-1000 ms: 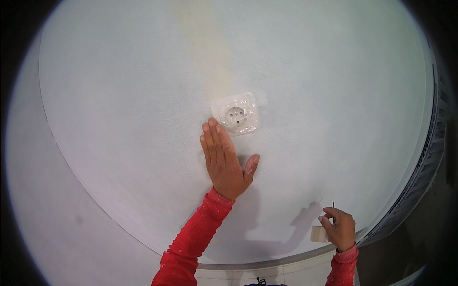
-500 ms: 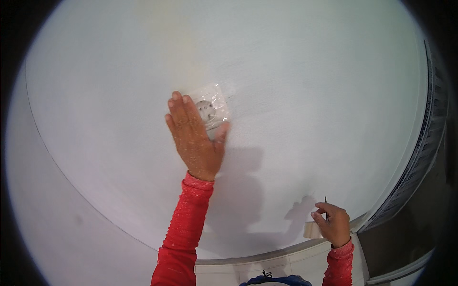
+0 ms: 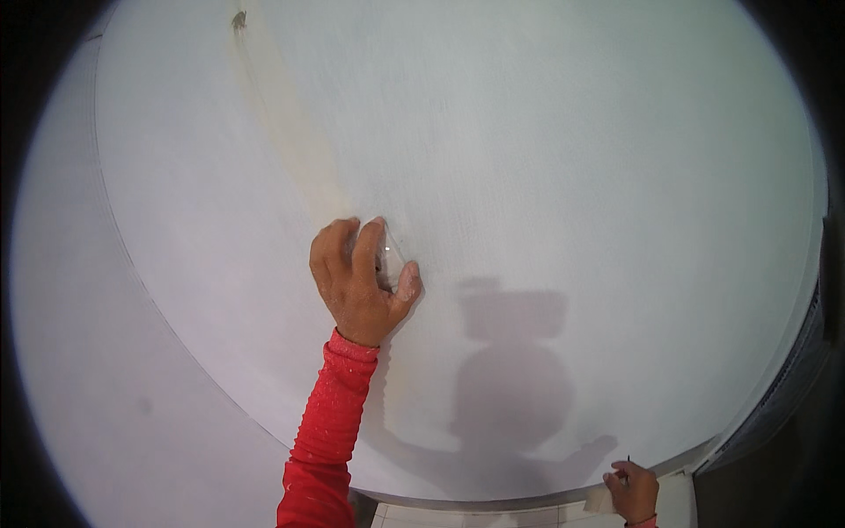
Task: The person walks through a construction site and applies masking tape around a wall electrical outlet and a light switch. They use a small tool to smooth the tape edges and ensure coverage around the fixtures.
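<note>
My left hand (image 3: 356, 286), in a red sleeve, reaches up the wall. Its fingers curl over a white wall socket (image 3: 392, 264), thumb at the right edge and fingertips at the top, so most of the socket is covered. Clear film seems to lie over the socket. Low on the right is my right hand (image 3: 635, 493), its fingers bent together around a thin dark stick (image 3: 628, 458), of which only the tip shows. Against the same hand lies a pale beige flat piece (image 3: 600, 502); its kind cannot be made out.
The white wall (image 3: 563, 176) fills most of the view, with a yellowish strip running up to a dark hole (image 3: 238, 20). A wall corner bends down the left side. My shadow falls right of the left hand. Light floor tiles (image 3: 475, 517) show below, a dark area at lower right.
My left hand went from lying flat beside the socket to curling its fingers over it. The view has shifted upward, showing the hole; my right hand now sits lower in it.
</note>
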A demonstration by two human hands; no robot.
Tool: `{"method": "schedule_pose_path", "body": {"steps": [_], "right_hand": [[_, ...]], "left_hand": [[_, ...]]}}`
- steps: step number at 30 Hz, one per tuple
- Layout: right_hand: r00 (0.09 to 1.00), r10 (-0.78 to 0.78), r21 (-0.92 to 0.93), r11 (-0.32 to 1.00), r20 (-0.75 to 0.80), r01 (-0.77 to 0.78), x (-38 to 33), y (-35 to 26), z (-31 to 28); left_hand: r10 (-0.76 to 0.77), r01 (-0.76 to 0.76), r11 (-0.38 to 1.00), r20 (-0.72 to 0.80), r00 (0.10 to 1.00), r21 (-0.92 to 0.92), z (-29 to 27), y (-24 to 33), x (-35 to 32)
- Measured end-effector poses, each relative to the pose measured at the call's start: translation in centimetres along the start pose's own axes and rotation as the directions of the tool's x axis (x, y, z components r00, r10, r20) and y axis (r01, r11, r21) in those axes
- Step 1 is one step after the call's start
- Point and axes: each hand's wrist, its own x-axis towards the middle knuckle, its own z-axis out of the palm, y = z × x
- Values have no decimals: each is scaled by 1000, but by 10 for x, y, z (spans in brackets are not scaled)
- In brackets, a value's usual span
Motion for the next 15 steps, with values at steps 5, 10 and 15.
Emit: {"method": "schedule_pose_path", "body": {"steps": [5,10,15], "right_hand": [[995,15,-89,996,96,-7,15,42,42],[993,26,-58,998,111,-20,21,48,85],[999,-5,-25,1000,51,6,13,37,124]], "left_hand": [[-95,94,993,13,995,77,6,2,-41],[-196,196,980,40,980,18,-2,-10,-70],[-201,199,979,61,978,46,-7,-35,-99]]}}
